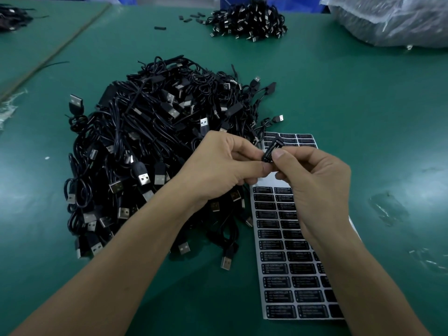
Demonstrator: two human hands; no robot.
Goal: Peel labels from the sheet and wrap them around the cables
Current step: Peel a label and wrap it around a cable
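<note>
Both left hand (218, 166) and right hand (312, 183) pinched the small black printed label (271, 152); you needed tight, aligned wrapping.

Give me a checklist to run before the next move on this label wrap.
1. Label off the label sheet and in hand: ok.
2. Left hand and right hand both pinch the label: ok.
3. Label wrapped fully closed: cannot tell, the hands hide it.
4. Labels left on the label sheet: ok, many rows.
5. Cable pile lies beside the label sheet, on the left hand's side: ok.
</note>
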